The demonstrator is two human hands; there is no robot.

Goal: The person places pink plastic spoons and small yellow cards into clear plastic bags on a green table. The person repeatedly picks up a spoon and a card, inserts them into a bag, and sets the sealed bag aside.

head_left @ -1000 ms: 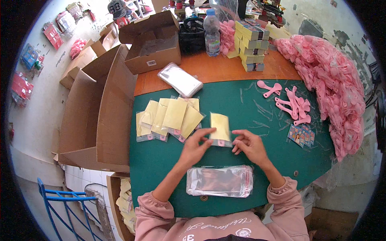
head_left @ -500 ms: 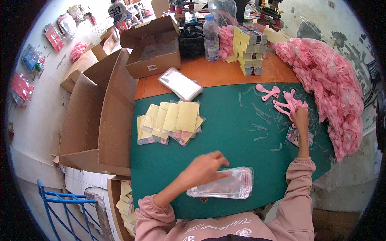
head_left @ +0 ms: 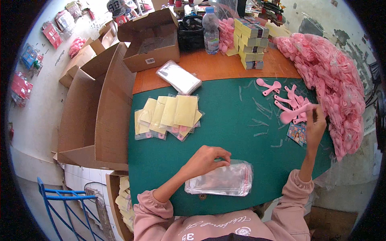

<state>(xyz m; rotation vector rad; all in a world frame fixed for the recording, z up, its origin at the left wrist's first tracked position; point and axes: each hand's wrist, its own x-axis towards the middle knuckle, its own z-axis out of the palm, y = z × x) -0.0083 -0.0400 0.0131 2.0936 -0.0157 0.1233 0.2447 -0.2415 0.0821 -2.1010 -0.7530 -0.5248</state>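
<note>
My right hand (head_left: 316, 120) pinches the end of a pink plastic measuring spoon (head_left: 287, 116) and holds it above a loose pile of similar pink spoons (head_left: 296, 98). Beside that wrist lies a small printed card (head_left: 296, 133). My left hand (head_left: 209, 160) is over a stack of clear plastic bags (head_left: 219, 182) near the table's front edge. Its thumb and fingertips close at the upper edge of the top bag, which looks slightly raised there. Filled clear packets with yellow cards (head_left: 186, 111) and pink pieces overlap on the table's left.
A large mound of bagged pink spoons (head_left: 331, 84) runs along the right edge. At the back stand card stacks (head_left: 252, 42), a water bottle (head_left: 211, 34) and an open carton (head_left: 150, 44). A bundle of clear bags (head_left: 179, 78) lies before them. A tall open box (head_left: 110, 116) borders the left.
My right hand has lifted a pink spoon off the pile and drawn it slightly toward me. The left fingers have closed from a spread pose at the top bag's edge.
</note>
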